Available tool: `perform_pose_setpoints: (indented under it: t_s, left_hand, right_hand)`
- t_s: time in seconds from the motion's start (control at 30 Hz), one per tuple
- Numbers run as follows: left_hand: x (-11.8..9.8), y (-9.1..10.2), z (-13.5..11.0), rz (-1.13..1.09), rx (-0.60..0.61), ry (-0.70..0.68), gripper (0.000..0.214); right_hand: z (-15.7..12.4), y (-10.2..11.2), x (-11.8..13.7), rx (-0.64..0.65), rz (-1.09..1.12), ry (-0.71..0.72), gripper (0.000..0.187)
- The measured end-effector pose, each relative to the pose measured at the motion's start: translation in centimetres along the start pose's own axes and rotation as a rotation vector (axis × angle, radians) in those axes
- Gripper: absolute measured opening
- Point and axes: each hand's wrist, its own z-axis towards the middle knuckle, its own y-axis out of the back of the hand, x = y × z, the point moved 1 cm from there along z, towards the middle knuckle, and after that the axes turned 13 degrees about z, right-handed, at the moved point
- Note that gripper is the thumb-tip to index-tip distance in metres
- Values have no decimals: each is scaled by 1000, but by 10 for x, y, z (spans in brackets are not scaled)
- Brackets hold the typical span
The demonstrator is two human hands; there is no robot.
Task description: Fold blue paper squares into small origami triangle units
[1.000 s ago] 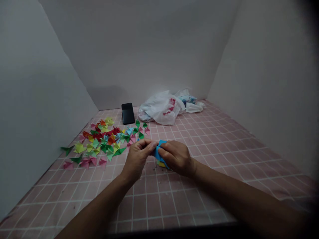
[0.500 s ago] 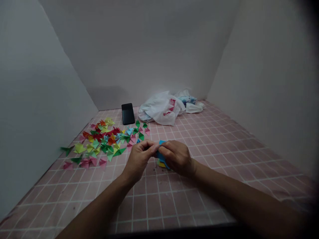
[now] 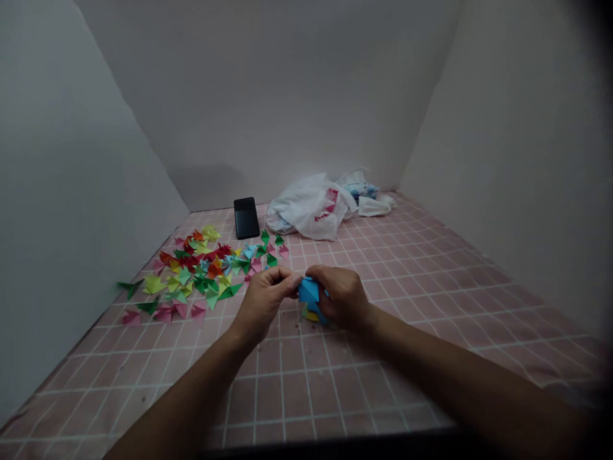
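A small folded piece of blue paper (image 3: 309,291) is held up between my two hands, over the middle of the table. My left hand (image 3: 265,299) pinches its upper left corner between thumb and forefinger. On the other side my right hand (image 3: 343,297) grips the paper, its fingers curled and partly hidden behind it. Below the right hand lie stacked paper sheets (image 3: 311,314), of which yellow and blue edges show; the hand covers the rest. To the left spreads a group of folded paper cranes (image 3: 205,265) in red, pink, green, yellow and blue.
A black phone (image 3: 246,218) leans near the back wall, behind the cranes. Beside it lies a crumpled white plastic bag (image 3: 311,207), with another bag holding something blue (image 3: 361,190) farther right. A pink checked cloth (image 3: 431,275) covers the table between pale walls.
My right hand's fingers have shifted up and back, so more of the blue paper's face shows. My left hand keeps its pinch and has moved only slightly.
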Motion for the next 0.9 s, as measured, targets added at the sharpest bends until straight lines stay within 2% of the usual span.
perform_pose_setpoints:
  t_s: [0.1,0.17,0.37,0.47,0.57,0.7,0.77,0.9]
  left_hand:
    - [2,2,2,40,-4,-23,24]
    - [2,3,4,67,-3,-36,24]
    - [2,5,6,74,-45,-31,23]
    - [2,6,7,156,-32,-66,22]
    - [2,7,7,295,-10,-138,19]
    - [4,7,9,301,-4,-143,18]
    - [6,8,11,291,-11,-136,19]
    - [7,8,12,328,23,-154,19]
  right_hand:
    - [-3,-2,-5,46,3,-67,20]
    - [-3,-4,-7,48,44,-89,17]
    - [1,-2,-3,38,306,-222,15]
    - [3,-2,-2,39,436,-342,12]
    - [2,-4,-4,31,599,-523,8]
    - [3,-6,-6,-27,830,-716,4]
    - [4,-6,-6,-41,880,-742,6]
    - [7,-5,-7,-45,847,-725,5]
